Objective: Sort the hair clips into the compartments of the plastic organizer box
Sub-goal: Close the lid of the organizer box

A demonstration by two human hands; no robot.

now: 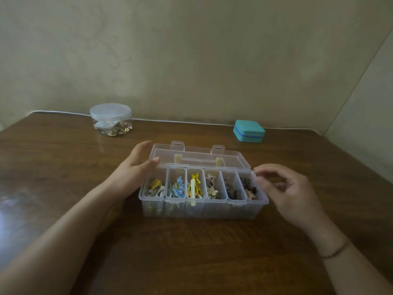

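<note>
Now the organizer box [203, 207] is seen mid-table, long axis running left to right, its lid [198, 157] laid open behind. The left hand [133, 167], fingers loosely spread and empty, is nearer the lid's corner; the right hand [285, 188], curled and seemingly empty, hovers beside the box's right end. Hair clips [194, 185] are lodged in all six compartments.

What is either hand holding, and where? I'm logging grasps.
Left hand touches the organizer box at its left end by the lid hinge; right hand holds nothing visible.
</note>
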